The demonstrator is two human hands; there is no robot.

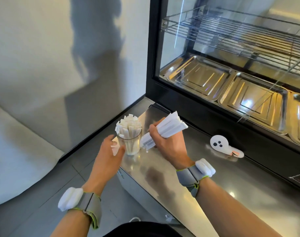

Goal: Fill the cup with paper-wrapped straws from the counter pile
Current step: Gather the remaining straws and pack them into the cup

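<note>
A clear glass cup [130,144] stands near the left end of the steel counter [164,175], packed with upright paper-wrapped straws [127,124]. My right hand [168,142] is just right of the cup, fist closed around a bundle of wrapped straws [169,125] that sticks out above and below the fist. My left hand [109,151] hovers at the cup's left side with fingers spread, close to the glass, and seems to hold nothing. No loose pile shows on the counter.
A glass display case [231,69] with steel trays and a wire rack stands behind the counter. A white device [221,144] lies on the counter to the right. The counter's left edge drops to a tiled floor.
</note>
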